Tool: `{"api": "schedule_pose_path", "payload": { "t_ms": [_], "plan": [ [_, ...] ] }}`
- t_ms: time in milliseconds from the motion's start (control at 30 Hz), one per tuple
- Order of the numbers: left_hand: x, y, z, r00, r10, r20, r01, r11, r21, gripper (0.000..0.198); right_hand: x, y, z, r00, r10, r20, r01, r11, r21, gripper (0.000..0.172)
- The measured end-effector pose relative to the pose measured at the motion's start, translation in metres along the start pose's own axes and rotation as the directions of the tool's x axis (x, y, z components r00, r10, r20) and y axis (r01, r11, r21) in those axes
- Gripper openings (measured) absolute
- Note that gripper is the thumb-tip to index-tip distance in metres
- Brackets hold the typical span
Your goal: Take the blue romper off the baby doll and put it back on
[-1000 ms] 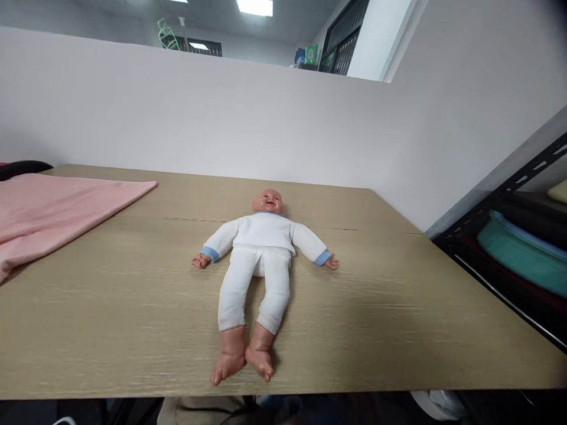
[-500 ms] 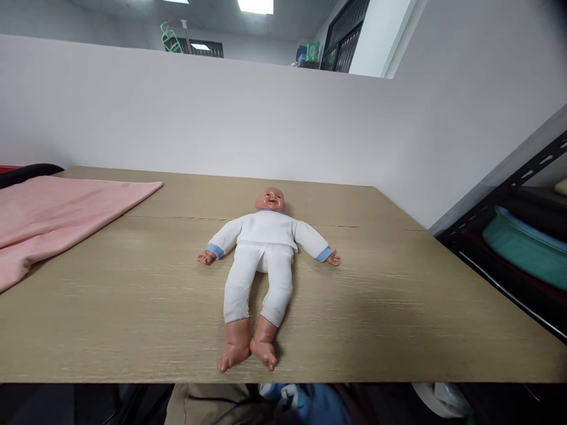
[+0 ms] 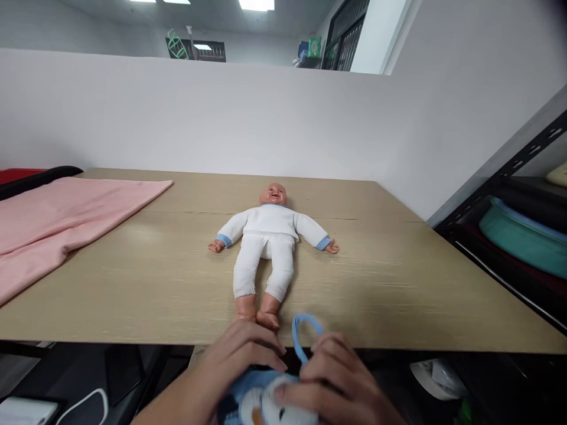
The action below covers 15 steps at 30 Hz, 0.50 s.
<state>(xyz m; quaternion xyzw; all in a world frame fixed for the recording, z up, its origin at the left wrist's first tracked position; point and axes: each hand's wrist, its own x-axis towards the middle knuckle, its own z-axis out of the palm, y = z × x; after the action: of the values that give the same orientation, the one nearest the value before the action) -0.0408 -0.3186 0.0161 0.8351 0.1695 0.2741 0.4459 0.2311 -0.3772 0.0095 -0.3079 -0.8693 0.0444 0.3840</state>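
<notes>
A baby doll [image 3: 269, 227] in a white top and trousers with blue cuffs lies on its back on the wooden table [image 3: 390, 283], feet toward me. At the near edge, my left hand [image 3: 241, 354] curls over the upper edge of a blue cloth item [image 3: 252, 383] with a white cartoon animal on it. My right hand [image 3: 332, 372] grips the same item on its right side, thumb in front. A light-blue strap loop [image 3: 305, 319] rises between the hands. The item's lower part is outside the view, so I cannot tell its exact kind.
A pink cloth [image 3: 75, 218] is spread at the table's left, beside a black-rimmed red object [image 3: 26, 175]. A white partition [image 3: 221, 118] stands behind. To the right, a dark shelf holds a teal folded item [image 3: 522, 236]. A white cable [image 3: 100, 395] lies below at left.
Both my hands have come up into view, raising the blue cloth item from below the table edge. The view has shifted slightly; the doll lies as before.
</notes>
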Motion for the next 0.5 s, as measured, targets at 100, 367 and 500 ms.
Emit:
{"api": "schedule_pose_path", "payload": {
  "t_ms": [100,367,500],
  "plan": [
    [0.008,0.035,-0.019,0.999,-0.011,-0.046,0.017,0.992,0.124,0.049,0.040,-0.008,-0.028,0.994,0.110,-0.027,-0.111,0.994,-0.026,0.031],
    [0.016,0.032,-0.040,0.979,0.003,-0.206,0.005,0.999,0.042,0.024,0.070,0.011,-0.050,0.938,0.293,0.186,-0.292,0.956,-0.032,0.043],
    [0.022,0.019,-0.049,0.942,-0.129,-0.308,0.145,0.989,0.029,0.025,0.075,0.024,-0.055,0.926,0.348,0.146,-0.358,0.932,0.051,0.018]
  ]
}}
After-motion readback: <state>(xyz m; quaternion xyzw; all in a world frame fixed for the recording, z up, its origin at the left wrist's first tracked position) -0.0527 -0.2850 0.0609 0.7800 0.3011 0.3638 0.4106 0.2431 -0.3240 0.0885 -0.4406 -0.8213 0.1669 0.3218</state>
